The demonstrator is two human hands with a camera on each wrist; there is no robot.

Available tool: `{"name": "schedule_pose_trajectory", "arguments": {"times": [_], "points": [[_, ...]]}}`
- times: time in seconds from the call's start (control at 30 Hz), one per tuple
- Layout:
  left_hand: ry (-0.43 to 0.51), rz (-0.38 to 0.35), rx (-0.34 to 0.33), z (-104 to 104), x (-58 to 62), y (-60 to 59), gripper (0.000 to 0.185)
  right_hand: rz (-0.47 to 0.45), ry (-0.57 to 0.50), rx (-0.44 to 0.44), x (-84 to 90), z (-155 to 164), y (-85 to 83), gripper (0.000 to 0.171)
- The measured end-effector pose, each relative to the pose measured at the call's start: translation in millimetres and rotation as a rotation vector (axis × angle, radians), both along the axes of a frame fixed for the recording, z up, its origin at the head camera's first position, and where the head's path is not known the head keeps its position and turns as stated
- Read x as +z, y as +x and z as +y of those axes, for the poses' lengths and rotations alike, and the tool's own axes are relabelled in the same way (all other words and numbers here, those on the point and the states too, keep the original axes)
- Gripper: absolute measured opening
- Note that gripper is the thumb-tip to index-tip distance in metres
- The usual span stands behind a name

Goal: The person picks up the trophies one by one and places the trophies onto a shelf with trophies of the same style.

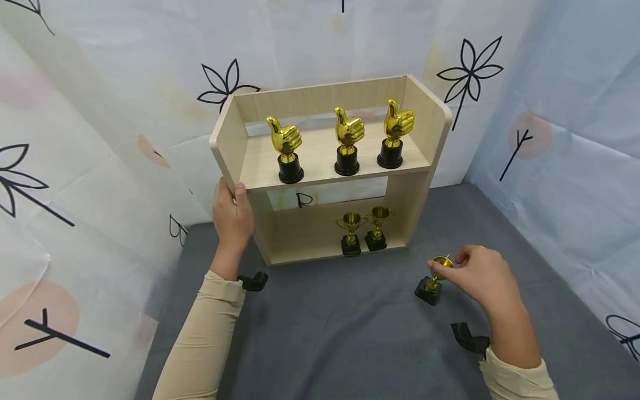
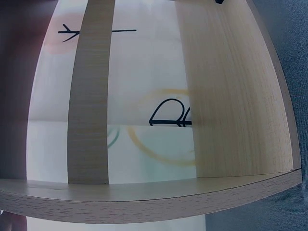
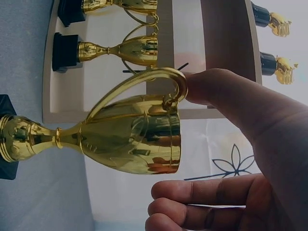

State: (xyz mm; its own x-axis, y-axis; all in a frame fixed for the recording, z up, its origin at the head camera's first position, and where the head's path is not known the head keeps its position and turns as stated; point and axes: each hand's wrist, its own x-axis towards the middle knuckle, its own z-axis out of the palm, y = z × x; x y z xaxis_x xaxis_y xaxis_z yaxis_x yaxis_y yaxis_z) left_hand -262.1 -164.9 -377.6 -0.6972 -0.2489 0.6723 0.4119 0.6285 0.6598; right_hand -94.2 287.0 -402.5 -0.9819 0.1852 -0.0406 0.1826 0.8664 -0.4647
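My left hand (image 1: 233, 214) grips the left side of a pale wooden two-tier shelf (image 1: 325, 180), its thumb at the front edge. In the left wrist view only a sliver of that hand shows at the bottom left corner. My right hand (image 1: 482, 275) is around the cup of a small gold trophy cup (image 3: 130, 137) with a black base, to the right of the shelf. The thumb lies right at one handle, while the visible fingers (image 3: 178, 192) stand a little apart from the cup's other side.
Two similar trophy cups (image 1: 351, 222) stand on the lower tier, toward the right. On the upper tier stand three gold thumbs-up trophies (image 1: 346, 136) with black bases. Grey cloth (image 1: 345, 328) covers the table, and patterned white fabric (image 1: 310, 39) hangs behind and at both sides.
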Motion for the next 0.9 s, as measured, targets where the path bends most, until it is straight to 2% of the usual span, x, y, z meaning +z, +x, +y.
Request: {"name": "schedule_pose_trajectory", "arguments": {"times": [0.57, 0.9], "points": [[-0.007, -0.003, -0.001, -1.6, -0.6, 0.0, 0.054, -0.003, 0.016, -0.006, -2.4, -9.8, -1.1, 0.067], [-0.008, 0.002, -0.005, -1.5, -0.1, -0.1, 0.053, 0.011, -0.004, -0.003, -4.1, -9.5, -4.1, 0.056]]}}
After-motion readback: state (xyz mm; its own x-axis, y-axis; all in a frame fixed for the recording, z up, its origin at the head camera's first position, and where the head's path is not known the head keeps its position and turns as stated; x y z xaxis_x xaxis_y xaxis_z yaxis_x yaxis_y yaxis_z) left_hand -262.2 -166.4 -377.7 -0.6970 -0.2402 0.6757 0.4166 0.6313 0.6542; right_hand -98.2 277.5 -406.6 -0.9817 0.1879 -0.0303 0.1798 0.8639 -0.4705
